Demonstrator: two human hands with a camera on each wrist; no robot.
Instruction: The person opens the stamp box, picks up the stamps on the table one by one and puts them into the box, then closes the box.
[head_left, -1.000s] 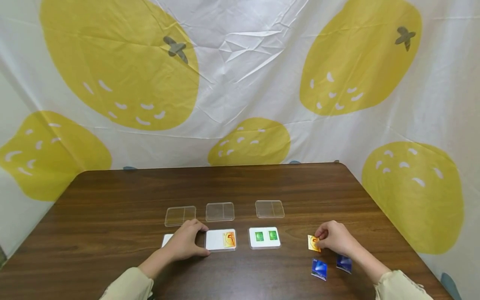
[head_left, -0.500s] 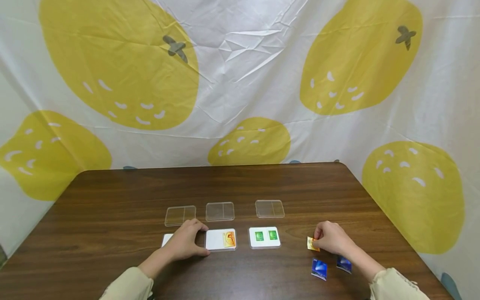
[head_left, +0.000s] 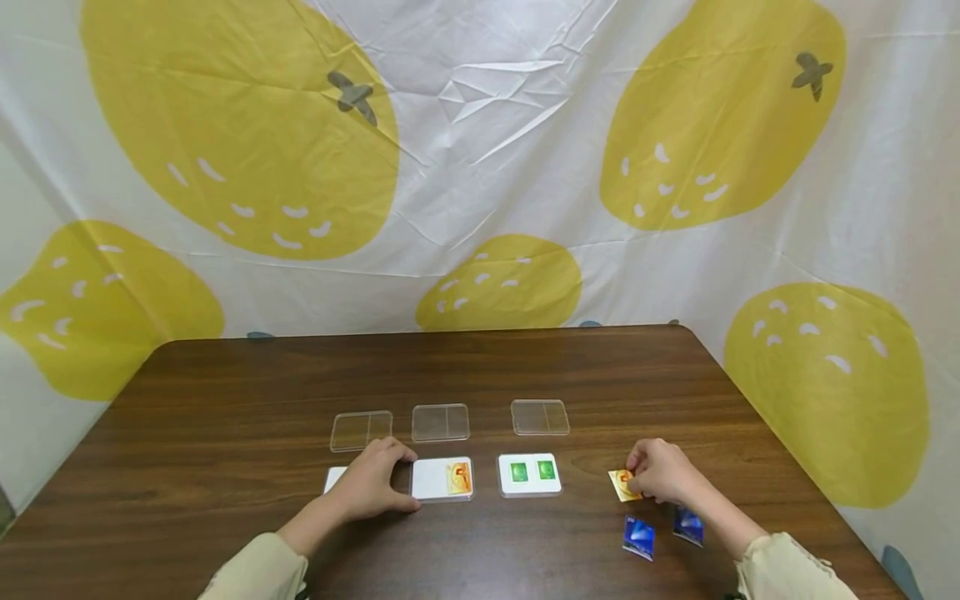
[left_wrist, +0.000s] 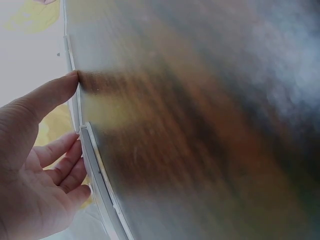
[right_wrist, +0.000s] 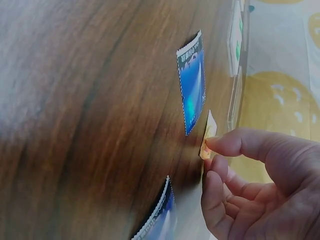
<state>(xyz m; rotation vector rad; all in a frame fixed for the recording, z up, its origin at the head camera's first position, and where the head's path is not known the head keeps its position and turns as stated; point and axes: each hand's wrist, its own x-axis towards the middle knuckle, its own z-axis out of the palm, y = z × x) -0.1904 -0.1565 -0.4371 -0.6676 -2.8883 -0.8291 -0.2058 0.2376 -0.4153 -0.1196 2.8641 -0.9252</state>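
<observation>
My right hand [head_left: 666, 472] pinches a yellow-orange postage stamp [head_left: 619, 485] between thumb and forefinger, low over the table. In the right wrist view the stamp [right_wrist: 208, 142] stands tilted at the fingertips. Nearer to me lie two blue stamps, one [head_left: 638, 537] just below it and another [head_left: 687, 527] by the right wrist. My left hand [head_left: 372, 481] holds a clear stamp case [head_left: 427, 481] at its left end, with thumb and forefinger at opposite corners. An orange stamp [head_left: 459, 478] sits in that case's right half, over a white backing.
To the right, another case [head_left: 531, 489] bears two green stamps. A third white-backed case [head_left: 334, 477] is mostly hidden behind my left hand. Three clear lids [head_left: 441, 423] lie farther back on the wooden table [head_left: 247, 392]. A lemon-print cloth [head_left: 495, 192] hangs behind the table.
The pinched stamp has shifted slightly to the left and turned to show more of its face, the right hand moving slightly with it. My left hand and the cases stay put.
</observation>
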